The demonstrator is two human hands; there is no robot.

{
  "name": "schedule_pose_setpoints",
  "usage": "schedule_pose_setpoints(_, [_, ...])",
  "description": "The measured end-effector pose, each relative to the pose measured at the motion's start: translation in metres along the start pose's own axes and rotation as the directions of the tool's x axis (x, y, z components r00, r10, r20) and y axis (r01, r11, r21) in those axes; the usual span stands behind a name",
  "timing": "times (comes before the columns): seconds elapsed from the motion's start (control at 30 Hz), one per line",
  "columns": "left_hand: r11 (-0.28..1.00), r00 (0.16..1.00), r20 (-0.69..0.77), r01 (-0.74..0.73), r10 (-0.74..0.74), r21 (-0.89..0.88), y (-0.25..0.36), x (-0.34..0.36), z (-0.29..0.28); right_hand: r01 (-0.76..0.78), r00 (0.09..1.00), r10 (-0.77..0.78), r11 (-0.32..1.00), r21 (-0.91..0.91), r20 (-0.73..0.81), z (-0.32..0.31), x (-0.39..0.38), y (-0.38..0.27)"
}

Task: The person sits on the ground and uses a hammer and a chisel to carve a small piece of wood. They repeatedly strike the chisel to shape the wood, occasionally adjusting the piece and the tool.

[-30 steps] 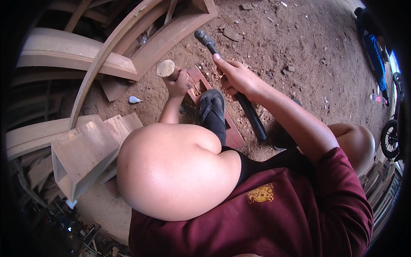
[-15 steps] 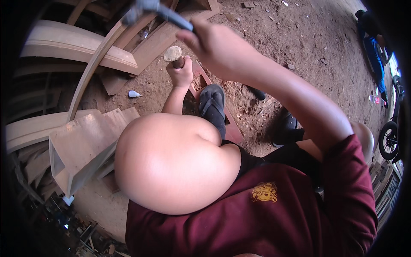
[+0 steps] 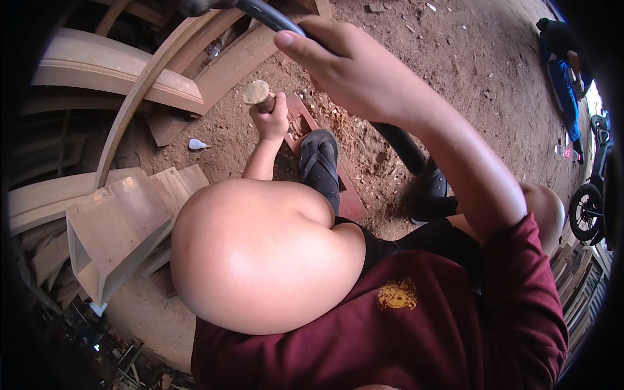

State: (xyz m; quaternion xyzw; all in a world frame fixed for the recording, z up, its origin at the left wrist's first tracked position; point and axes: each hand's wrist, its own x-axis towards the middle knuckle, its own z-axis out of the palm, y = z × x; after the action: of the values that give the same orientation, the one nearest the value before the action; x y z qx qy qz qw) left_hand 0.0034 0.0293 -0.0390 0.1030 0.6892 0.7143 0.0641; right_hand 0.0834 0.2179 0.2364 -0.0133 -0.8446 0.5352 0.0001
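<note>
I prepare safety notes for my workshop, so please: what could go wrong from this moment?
A stray swing of the hammer, raised in the right hand, could strike the left hand, which grips the wooden handle just below its pale top. Also, the sandalled foot rests on the reddish wooden piece near that hand, so a slip might hurt it.

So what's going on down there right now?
The left hand grips an upright wooden-handled tool beside a reddish wooden piece, its lower end hidden. The right hand holds a dark-handled hammer aloft, clear of the tool. A sandalled foot lies across the wood.
</note>
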Motion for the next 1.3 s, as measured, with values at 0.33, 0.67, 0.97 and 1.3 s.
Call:
schedule_pose_setpoints(0.33, [0.977, 0.983, 0.004, -0.183, 0.184, -0.109, 0.012, -0.031, 0.001, -0.487, 0.864, 0.483, 0.727, 0.483, 0.145, 0.008, -0.038, 0.064])
schedule_pose_setpoints(0.67, [0.793, 0.970, -0.207, -0.024, -0.129, -0.609, 0.044, -0.015, 0.001, -0.490, 0.850, 0.497, 0.618, 0.615, 0.177, -0.002, -0.036, 0.081])
schedule_pose_setpoints(0.97, [0.941, 1.000, 0.018, -0.005, 0.011, -0.340, 0.051, 0.020, -0.011, -0.473, 0.863, 0.467, 0.614, 0.632, 0.192, -0.005, -0.035, 0.077])
schedule_pose_setpoints(1.3, [0.941, 0.995, 0.055, -0.059, 0.081, -0.333, 0.028, 0.013, -0.003, -0.493, 0.855, 0.476, 0.627, 0.604, 0.204, 0.005, -0.036, 0.076])
